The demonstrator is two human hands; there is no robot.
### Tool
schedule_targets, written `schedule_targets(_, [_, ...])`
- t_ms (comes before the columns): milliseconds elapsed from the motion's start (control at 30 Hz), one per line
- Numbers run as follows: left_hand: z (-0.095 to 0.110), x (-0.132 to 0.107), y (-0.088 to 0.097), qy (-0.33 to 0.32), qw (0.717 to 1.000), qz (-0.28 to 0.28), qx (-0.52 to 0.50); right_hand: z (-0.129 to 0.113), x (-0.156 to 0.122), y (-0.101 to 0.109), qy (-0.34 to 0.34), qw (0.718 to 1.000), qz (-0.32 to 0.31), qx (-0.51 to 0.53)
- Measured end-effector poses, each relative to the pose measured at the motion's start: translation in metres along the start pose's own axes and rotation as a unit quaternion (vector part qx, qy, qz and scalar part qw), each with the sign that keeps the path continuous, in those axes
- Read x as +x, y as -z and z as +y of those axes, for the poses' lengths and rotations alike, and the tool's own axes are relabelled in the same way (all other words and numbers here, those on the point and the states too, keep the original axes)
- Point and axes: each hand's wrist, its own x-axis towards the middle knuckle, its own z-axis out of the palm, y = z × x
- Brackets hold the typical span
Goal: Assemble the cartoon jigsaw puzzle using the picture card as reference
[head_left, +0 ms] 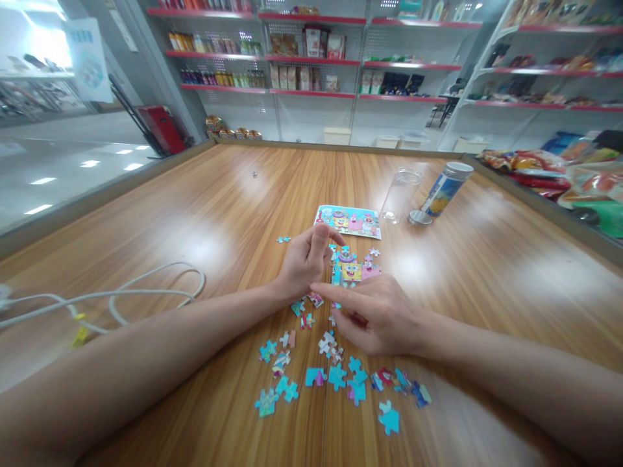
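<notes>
Wood-grain table (487, 272), glossy, bearing the following.

Item one: assembled patch (351, 269) of a cartoon jigsaw, a small block of joined pieces; lies just beyond my two hands and just short of the reference picture (348, 221).

Item two: loose pieces (335, 376), mostly blue; scattered in a rough band nearer to me than the hands, a few more between the wrists; one stray piece (283, 239) apart to the left.

Item three: my left hand (304, 263), raised a little beside the patch; fingers curled in, thumb laid against them; whether a piece is pinched inside I cannot tell.

Item four: my right hand (377, 314), low over the table; forefinger stretched leftward toward a small piece (315, 299), other fingers folded under; a reddish spot shows beneath them, perhaps a piece, not certain.

Item five: clear tube (402, 194), apparently on its side; its lid (419, 218) beside it; printed canister (445, 189) just right of both; all past the picture.

Item six: white cable (146, 295), looped well off to the left.

Hazards, as I judge them: both forearms pass close over the loose pieces, so a careless drag could sweep some toward the near edge; the patch sits unanchored on a slick surface, so a hard press on one side could slide it or split its joints; the forefinger could flick the small piece away rather than catch it.
</notes>
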Motion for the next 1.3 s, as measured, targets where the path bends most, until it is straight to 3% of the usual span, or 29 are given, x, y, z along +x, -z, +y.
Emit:
schedule_targets(133, [-0.001,0.000,-0.001,-0.002,1.000,0.007,0.003,-0.002,0.000,-0.003,0.002,0.999,-0.030,-0.011])
schedule_targets(300, [0.002,0.004,0.000,0.000,1.000,0.027,-0.003,0.003,-0.001,-0.001,-0.016,0.999,0.027,-0.020])
schedule_targets(400, [0.002,0.004,0.001,-0.008,0.999,0.030,0.005,0.002,0.000,0.000,-0.022,1.000,0.010,-0.018])
schedule_targets(533, [-0.003,0.010,0.007,-0.027,0.995,0.051,0.078,0.002,0.001,0.001,-0.010,0.999,-0.032,-0.017])
schedule_targets(633, [-0.010,0.018,0.016,-0.024,0.987,0.058,0.149,0.006,0.000,0.001,-0.046,0.998,0.017,-0.032])
schedule_targets(733, [-0.014,0.025,0.024,-0.027,0.979,0.051,0.195,0.013,-0.002,0.002,-0.110,0.988,0.053,-0.089])
schedule_targets(933, [-0.013,0.027,0.027,-0.047,0.962,0.002,0.267,0.024,-0.003,0.002,-0.186,0.970,0.033,-0.155])
schedule_targets(1100, [-0.018,0.027,0.028,-0.064,0.943,-0.041,0.323,0.024,-0.002,0.002,-0.200,0.965,0.006,-0.168])
schedule_targets(1300, [-0.022,0.028,0.030,-0.064,0.932,-0.048,0.354,0.023,-0.002,0.002,-0.203,0.964,0.003,-0.169])
